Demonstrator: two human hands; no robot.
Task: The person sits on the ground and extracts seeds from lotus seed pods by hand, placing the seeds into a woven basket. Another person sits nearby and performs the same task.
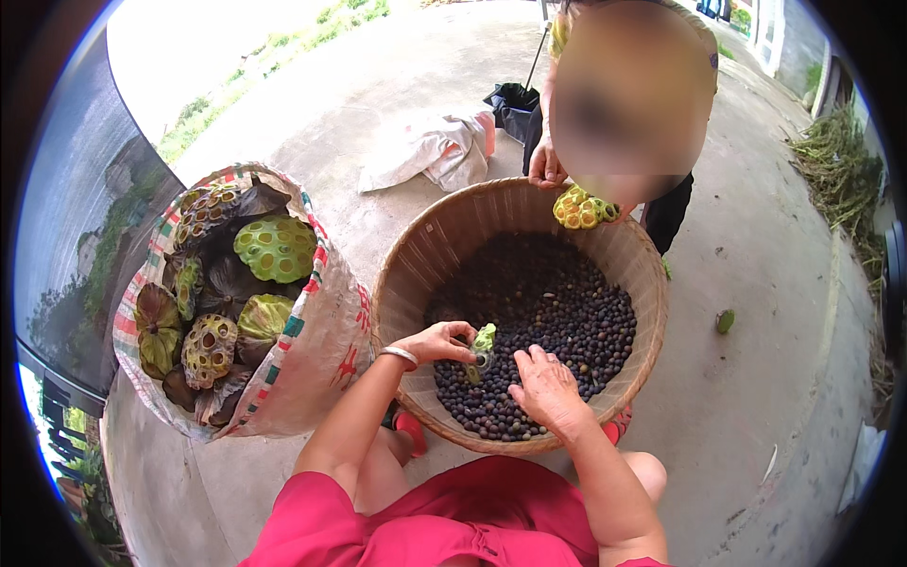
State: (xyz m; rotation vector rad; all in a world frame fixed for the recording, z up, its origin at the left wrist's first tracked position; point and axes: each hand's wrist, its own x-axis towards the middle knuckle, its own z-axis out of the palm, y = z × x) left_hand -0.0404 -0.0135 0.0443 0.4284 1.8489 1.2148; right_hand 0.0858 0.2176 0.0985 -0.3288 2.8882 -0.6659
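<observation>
A large round woven bamboo basket (404, 248) stands before me, its bottom covered with dark lotus seeds (588, 319). Over its near left part, my left hand (441, 343) grips a torn piece of green lotus seed pod (483, 344) between thumb and fingers. My right hand (547, 386) hovers or rests just above the seeds to the right of that piece, fingers spread, with nothing seen in it; its palm side is hidden. Across the basket, another person's hand (547, 164) is near a yellow-green seed pod (584, 208) at the far rim.
Left of the basket stands a woven plastic sack (305, 383) filled with green and brown lotus pods (275, 248). A white sack (443, 152) and a black bag (514, 106) lie beyond. A green piece (725, 321) is on the concrete at right, with dried plants (836, 166) along the edge.
</observation>
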